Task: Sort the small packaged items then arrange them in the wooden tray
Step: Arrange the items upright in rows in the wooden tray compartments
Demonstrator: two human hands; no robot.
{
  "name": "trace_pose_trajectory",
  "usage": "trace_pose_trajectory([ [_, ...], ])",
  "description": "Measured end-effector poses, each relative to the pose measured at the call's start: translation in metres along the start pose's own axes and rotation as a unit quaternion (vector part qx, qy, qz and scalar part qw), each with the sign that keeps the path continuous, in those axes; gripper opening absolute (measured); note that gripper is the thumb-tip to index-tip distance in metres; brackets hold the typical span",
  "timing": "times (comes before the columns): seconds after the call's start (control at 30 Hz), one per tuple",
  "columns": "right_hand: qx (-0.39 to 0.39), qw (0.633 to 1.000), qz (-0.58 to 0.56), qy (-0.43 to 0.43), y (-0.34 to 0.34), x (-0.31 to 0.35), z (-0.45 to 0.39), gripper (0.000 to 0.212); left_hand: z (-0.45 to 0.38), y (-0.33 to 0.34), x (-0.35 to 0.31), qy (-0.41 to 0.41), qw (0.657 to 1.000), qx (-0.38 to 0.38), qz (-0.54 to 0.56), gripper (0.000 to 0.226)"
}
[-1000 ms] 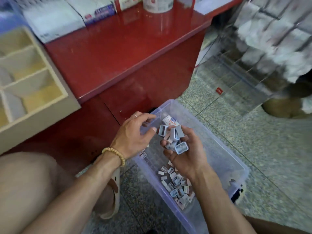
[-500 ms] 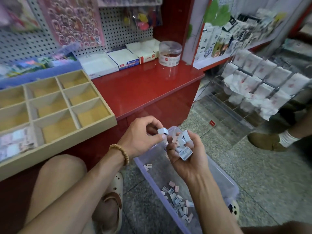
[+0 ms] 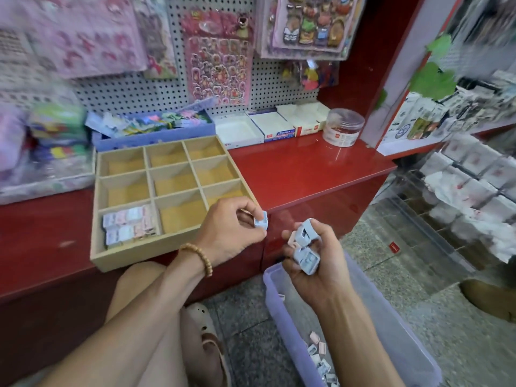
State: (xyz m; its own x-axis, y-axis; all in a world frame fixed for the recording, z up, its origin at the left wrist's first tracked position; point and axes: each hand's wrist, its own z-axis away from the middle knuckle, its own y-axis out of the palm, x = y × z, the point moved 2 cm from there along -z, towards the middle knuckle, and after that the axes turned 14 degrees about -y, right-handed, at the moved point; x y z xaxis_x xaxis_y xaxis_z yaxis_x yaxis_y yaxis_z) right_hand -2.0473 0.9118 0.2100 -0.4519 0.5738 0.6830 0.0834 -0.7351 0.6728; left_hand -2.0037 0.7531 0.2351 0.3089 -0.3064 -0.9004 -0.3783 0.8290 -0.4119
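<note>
Legible markings on the shelf goods.
Only one marking can be partly read: the blue-and-white box (image 3: 275,127) on the red counter (image 3: 301,169) carries a blue strip beginning "2", the rest blurred. Print on the clear jar (image 3: 344,127), the other boxes and the small packets is unreadable.

Your left hand (image 3: 231,230) pinches one pale blue packaged item (image 3: 262,220) just over the wooden tray (image 3: 131,254)'s near right corner, your right hand (image 3: 315,263) clutches a handful of blue and pink ones (image 3: 304,247), packets (image 3: 128,226) fill the tray's near left compartment, and loose ones (image 3: 321,364) lie in the clear bin (image 3: 391,331) below.
</note>
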Motion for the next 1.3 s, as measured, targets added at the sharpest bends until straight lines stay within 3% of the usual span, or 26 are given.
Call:
trace_pose_trajectory([
  [0.17, 0.046, 0.999, 0.02, 0.021, 0.035, -0.027, -0.005, 0.018, 0.004, -0.065, 0.029, -0.008, 0.998, -0.063, -0.02, 0.049],
  [0.37, 0.081, 0.994, 0.067, 0.04, 0.064, -0.056, -0.011, 0.03, 0.011, -0.143, 0.071, -0.093, 0.979, -0.153, -0.101, 0.037],
  [0.47, 0.079, 0.991, 0.091, 0.049, 0.072, -0.064, -0.014, 0.023, 0.013, -0.168, 0.081, -0.099, 0.961, -0.176, -0.188, 0.037],
  [0.77, 0.086, 0.986, 0.132, 0.052, 0.082, -0.078, -0.014, 0.023, -0.004, -0.178, 0.095, -0.077, 0.908, -0.14, -0.388, 0.052],
  [1.03, 0.087, 0.984, 0.148, 0.057, 0.084, -0.082, -0.013, 0.024, -0.012, -0.171, 0.099, -0.062, 0.904, -0.128, -0.404, 0.04],
  [1.3, 0.09, 0.977, 0.181, 0.066, 0.091, -0.085, -0.009, 0.025, -0.016, -0.17, 0.101, -0.049, 0.918, -0.113, -0.376, 0.051],
])
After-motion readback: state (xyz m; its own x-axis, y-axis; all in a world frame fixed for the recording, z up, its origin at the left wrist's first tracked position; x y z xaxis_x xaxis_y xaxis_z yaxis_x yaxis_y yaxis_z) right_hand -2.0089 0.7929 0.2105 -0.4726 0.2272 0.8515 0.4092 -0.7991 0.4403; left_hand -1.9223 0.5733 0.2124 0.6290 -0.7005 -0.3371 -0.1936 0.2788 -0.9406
